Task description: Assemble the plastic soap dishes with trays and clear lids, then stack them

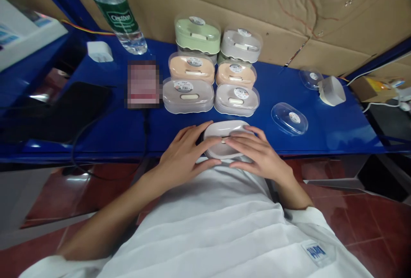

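Observation:
A pale pinkish-grey oval plastic container (214, 131) is at the table's front edge, close against the white shirt. My left hand (183, 152) grips its left side, thumb reaching over the middle and another finger along the near rim. My right hand (260, 154) holds the right side, its fingertips meeting the left hand's at a small cream piece (224, 140) in the centre. What the fingertips do to that piece is partly hidden. Right of the hands lies a clear oval lid (285, 119) with a round sticker.
Lidded oval boxes stand in two columns behind the hands, among them a green box (197, 36) and an orange box (192, 70). A water bottle (120, 19) and white charger (100, 51) stand left. Another clear lid (310, 79) and a grey-white container (334, 90) sit far right.

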`<state>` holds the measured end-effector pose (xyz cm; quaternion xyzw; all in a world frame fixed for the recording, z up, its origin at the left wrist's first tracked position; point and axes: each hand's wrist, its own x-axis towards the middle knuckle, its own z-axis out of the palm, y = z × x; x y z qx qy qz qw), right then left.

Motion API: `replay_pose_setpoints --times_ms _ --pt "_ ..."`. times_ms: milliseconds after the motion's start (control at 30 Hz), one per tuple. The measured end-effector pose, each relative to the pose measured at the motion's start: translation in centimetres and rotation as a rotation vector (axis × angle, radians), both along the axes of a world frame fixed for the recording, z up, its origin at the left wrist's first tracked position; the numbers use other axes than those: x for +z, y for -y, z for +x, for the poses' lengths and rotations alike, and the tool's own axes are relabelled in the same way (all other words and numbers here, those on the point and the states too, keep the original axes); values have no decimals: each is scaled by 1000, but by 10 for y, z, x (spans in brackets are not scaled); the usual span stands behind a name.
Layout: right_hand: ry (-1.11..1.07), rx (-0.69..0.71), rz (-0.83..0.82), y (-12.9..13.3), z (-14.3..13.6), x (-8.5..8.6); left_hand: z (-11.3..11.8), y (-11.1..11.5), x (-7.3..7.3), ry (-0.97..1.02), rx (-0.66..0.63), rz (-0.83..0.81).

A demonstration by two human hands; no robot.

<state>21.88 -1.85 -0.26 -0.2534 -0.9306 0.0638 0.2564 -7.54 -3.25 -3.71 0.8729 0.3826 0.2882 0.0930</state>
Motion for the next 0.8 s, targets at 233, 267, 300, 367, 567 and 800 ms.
replay_pose_setpoints --times_ms 233,267,300,367,567,800 --pt "-110 -10 59 -4 -3 -15 4 0 0 -6 41 -23" --pt "-140 -19 59 -4 0 -15 5 0 0 0 47 -16" --pt "-168 -34 57 -3 4 -15 6 0 0 5 50 -10" --pt "-224 -90 63 1 15 -13 6 0 1 0 49 4" --pt "-212 -422 184 19 62 -13 4 0 0 -47 23 87" --pt "58 -568 186 20 86 -22 3 1 3 40 48 26"
